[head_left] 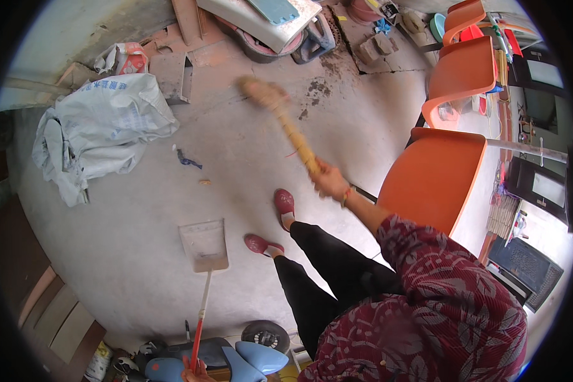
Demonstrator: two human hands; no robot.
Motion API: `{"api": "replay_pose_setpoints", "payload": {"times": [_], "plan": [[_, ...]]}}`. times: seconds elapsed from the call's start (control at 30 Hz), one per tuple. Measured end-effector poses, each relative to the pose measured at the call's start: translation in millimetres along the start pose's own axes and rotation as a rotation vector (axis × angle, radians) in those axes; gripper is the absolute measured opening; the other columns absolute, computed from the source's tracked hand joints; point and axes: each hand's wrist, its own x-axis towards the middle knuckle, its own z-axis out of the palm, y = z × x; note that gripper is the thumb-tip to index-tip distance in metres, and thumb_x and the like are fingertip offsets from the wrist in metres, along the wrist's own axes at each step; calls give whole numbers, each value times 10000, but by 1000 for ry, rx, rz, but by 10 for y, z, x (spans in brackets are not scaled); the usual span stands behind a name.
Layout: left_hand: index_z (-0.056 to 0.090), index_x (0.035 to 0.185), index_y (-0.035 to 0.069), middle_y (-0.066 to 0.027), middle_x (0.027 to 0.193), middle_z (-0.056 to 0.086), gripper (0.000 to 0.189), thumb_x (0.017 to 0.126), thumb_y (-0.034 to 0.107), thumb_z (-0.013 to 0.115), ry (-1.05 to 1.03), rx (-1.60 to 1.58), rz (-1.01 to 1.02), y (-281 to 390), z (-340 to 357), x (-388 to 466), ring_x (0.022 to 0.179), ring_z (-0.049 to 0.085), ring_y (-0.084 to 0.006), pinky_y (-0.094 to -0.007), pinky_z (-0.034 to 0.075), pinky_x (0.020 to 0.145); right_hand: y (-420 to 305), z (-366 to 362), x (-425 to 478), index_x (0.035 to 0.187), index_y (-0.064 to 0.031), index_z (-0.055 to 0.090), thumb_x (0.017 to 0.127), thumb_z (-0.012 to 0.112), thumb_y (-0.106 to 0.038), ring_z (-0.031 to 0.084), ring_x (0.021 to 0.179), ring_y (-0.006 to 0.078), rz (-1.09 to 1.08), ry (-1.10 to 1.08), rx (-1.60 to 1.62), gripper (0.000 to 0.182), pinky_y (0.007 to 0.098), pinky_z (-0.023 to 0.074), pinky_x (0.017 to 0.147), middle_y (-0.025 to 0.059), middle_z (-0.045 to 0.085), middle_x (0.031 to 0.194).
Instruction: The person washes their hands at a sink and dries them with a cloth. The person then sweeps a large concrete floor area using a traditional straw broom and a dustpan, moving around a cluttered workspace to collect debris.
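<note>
My right hand [330,180] grips the yellow handle of a straw hand broom [293,131], held out at arm's length. Its brush end is blurred over the concrete floor, towards the top of the view. At the bottom edge my left hand [198,371] is closed around the red part of a long dustpan handle. The dustpan [204,241] is on or just above the floor, left of my red shoes, its wide edge facing away from me. Beyond it a dark blue scrap [188,160] and a small tan piece [205,182] lie on the floor.
White woven sacks [114,119] lie in a heap at the left. Orange chairs [432,181] stand in a row along the right. A blue scooter [262,358] is close by my left hand. Broken bricks [375,47] and a white board on a tub [286,28] are at the top.
</note>
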Motion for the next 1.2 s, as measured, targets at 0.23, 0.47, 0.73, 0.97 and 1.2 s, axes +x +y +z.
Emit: {"api": "replay_pose_setpoints", "payload": {"times": [0.23,0.47,0.73,0.97,1.2], "plan": [[512,1026,-21,-207,1108,538,330,850,255,469,-166,69,158,-4,64,-136,984,544,-308,-416,462,839,-152,155,1074,995,-42,450,754,501,-63,484,414,170,0,109,13,247,310,407,336,75,484,573],[422,808,42,-184,1181,516,263,774,269,551,103,126,-23,107,179,-8,908,586,-238,-369,475,794,444,596,-107,1086,-69,452,707,533,-193,593,602,295,-75,-166,-291,406,369,472,546,187,585,698],[408,797,36,-209,1149,525,231,807,242,512,82,139,21,98,213,-20,896,587,-252,-340,507,757,-332,973,531,1177,-81,389,723,471,-124,596,557,287,-249,-114,-573,463,381,466,475,179,592,697],[405,806,26,-224,1160,511,211,841,222,474,23,175,40,71,128,25,942,571,-270,-353,505,784,281,1363,81,1211,-33,372,719,488,-103,548,481,238,-180,-328,-546,510,326,444,406,162,580,719],[398,816,26,-220,1167,508,179,872,194,429,-36,189,50,46,60,47,968,565,-268,-355,497,814,844,320,-715,1309,-177,355,770,552,-91,464,469,96,109,-74,-18,580,248,368,354,0,494,679]]}}
